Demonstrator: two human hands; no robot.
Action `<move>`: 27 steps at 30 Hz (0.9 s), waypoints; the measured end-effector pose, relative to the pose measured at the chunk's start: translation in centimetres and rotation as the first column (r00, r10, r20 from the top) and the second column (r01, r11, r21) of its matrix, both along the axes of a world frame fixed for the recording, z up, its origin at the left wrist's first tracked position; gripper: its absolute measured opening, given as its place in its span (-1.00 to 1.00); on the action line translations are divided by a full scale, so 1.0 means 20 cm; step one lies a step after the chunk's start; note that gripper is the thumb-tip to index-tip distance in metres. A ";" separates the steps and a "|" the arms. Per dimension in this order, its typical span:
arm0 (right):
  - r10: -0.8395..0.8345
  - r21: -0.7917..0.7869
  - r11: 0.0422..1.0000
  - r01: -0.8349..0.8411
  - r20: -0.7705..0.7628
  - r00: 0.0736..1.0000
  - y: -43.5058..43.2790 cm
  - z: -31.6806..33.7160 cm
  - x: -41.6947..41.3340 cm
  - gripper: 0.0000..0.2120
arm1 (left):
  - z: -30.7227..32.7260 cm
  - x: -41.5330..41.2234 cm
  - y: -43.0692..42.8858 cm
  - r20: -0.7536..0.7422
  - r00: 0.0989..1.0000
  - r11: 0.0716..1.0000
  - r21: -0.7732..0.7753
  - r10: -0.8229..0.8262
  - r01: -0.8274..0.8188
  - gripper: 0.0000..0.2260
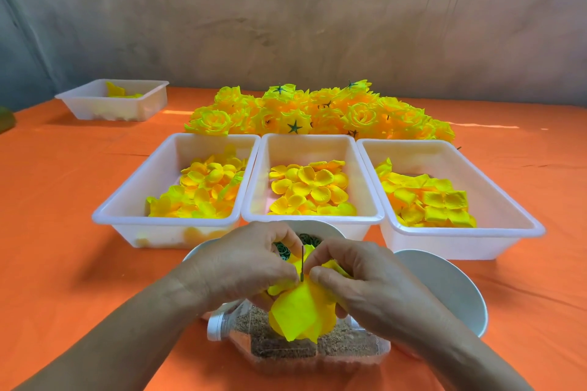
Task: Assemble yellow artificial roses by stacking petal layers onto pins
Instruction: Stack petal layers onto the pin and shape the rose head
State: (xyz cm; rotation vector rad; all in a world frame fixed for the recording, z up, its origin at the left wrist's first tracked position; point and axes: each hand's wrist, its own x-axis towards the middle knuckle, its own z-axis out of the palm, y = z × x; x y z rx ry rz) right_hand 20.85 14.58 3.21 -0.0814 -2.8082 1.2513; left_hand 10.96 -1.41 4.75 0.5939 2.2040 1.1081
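View: head camera, the only one.
Step in hand (judged): pushing a petal layer down the pin.
Task thing: yellow fabric petal layers [301,311] bunched on a thin dark pin [301,260], low centre, just above a clear plastic bottle filled with brown grit [286,349] that lies on its side.
Left hand [241,267]: fingers curled, thumb and fingertips pinching petal fabric right beside the pin.
Right hand [365,282]: same, pinching fabric on the pin's other side; the two thumbs nearly meet.
How to do it well: keep the pin upright, press evenly on both sides close to the shaft, slide the layer flat onto the stack, and don't tear the centre hole.
Supply: three white rectangular plastic trays of loose petals, left [143,181], centre [305,149], right [495,200], side by side behind the hands.
Done pile: heap of finished yellow artificial roses [317,114] behind the trays.
Hidden: the pin's lower end and what it stands in, covered by petals and fingers.
Hard to tell: number of layers stacked; small green rings [306,239] behind the hands mostly blocked; white round bowl [451,292] contents not visible.
Cut off: both forearms at the bottom edge.
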 end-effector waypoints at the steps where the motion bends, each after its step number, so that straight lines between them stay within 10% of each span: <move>1: 0.008 -0.003 1.000 -0.008 0.003 1.000 0.00 0.00 0.00 -0.91 | 0.00 -0.01 0.00 0.014 1.000 1.000 0.000 -0.013 0.013 -0.73; 19: 0.129 -0.143 0.983 -0.113 0.110 0.986 0.07 0.04 0.02 -0.85 | 0.02 -0.10 -0.10 0.137 0.979 0.988 0.050 -0.154 0.149 -0.70; 27: 0.019 -0.196 0.981 -0.005 0.071 0.997 0.29 0.10 0.09 -0.81 | 0.00 -0.24 -0.05 0.095 0.987 0.964 0.224 0.128 -0.147 -0.86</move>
